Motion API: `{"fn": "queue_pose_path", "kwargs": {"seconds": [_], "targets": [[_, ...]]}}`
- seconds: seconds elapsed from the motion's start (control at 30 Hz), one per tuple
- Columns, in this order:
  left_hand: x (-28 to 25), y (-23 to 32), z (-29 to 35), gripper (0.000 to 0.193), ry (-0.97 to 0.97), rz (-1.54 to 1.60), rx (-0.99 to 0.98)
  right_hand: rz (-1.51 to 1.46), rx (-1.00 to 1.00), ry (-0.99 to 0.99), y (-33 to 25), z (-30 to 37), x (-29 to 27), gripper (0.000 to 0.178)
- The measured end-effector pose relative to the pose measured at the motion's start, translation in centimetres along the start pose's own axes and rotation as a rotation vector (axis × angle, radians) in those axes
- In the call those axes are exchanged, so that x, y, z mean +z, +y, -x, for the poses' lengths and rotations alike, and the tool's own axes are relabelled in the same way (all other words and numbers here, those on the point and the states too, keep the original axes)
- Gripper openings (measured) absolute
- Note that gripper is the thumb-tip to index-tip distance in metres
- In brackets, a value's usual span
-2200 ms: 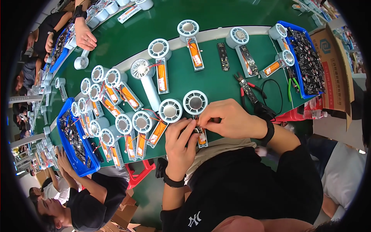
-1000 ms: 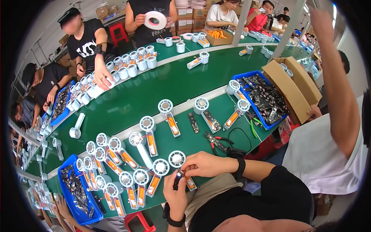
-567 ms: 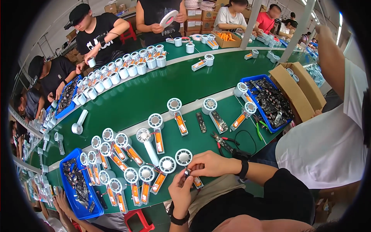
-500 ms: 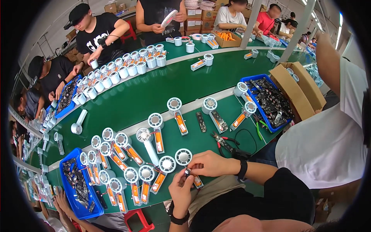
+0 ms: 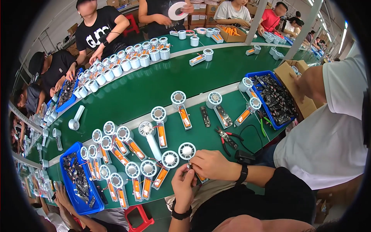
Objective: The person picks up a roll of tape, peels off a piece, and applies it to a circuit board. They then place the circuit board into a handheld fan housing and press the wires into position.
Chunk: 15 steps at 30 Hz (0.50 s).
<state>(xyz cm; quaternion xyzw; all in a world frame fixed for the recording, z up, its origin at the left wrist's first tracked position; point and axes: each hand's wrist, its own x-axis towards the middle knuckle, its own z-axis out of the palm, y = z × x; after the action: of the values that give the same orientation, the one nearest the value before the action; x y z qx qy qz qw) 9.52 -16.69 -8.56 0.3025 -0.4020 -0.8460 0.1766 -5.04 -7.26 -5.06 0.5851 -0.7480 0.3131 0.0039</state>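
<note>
Close to the table's near edge, my left hand (image 5: 183, 186) pinches a small dark circuit board (image 5: 189, 166) upright between thumb and fingers. My right hand (image 5: 215, 165) is closed at the board's top; its fingertips hide whatever they grip. Just beyond both hands lies a fan unit (image 5: 187, 150) with a round pale-blue head; its handle with an orange battery is mostly covered by my hands. To its left, another fan unit (image 5: 170, 159) shows its orange battery and thin wires. Several similar open fan units spread leftward.
Blue bins of circuit boards stand at the left (image 5: 97, 201) and right (image 5: 247, 75). Red-handled pliers (image 5: 224, 146), green-handled cutters (image 5: 266, 122) and a loose board (image 5: 205, 116) lie ahead. A co-worker in white (image 5: 309, 143) stands close on my right, one arm at a cardboard box (image 5: 288, 79).
My hands stay together around the board with slight finger shifts. The co-worker on my right has lowered an arm to the cardboard box. The whole view has tilted slightly.
</note>
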Motion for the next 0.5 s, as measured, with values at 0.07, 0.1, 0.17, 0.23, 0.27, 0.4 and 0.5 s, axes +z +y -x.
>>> {"fn": "queue_pose_path", "kwargs": {"seconds": [0.07, 0.1, 0.17, 0.23, 0.27, 0.4, 0.5], "targets": [[0.08, 0.15, 0.12, 0.028, -0.015, 0.052, -0.031, -0.053, 0.019, -0.004, -0.15, -0.09, -0.42, 0.009], [0.11, 0.20, 0.14, 0.028, -0.022, 0.078, -0.046, -0.103, 0.037, -0.006, -0.08, -0.20, -0.68, 0.010], [0.09, 0.31, -0.05, 0.029, -0.028, 0.095, -0.060, -0.155, 0.057, -0.010, 0.07, -0.25, -0.83, 0.010], [0.09, 0.46, -0.24, 0.032, -0.049, 0.128, -0.080, -0.184, 0.075, -0.013, 0.23, -0.20, -0.80, 0.012], [0.15, 0.54, -0.22, 0.032, -0.048, 0.127, -0.082, -0.198, 0.083, -0.014, 0.27, -0.13, -0.72, 0.013], [0.43, 0.78, 0.10, 0.034, -0.063, 0.162, -0.091, -0.137, 0.040, 0.050, 0.52, 0.02, -0.01, 0.011], [0.96, 0.47, 0.44, 0.038, -0.047, 0.070, -0.017, -0.036, 0.027, 0.054, 0.26, -0.04, 0.01, 0.010]]}}
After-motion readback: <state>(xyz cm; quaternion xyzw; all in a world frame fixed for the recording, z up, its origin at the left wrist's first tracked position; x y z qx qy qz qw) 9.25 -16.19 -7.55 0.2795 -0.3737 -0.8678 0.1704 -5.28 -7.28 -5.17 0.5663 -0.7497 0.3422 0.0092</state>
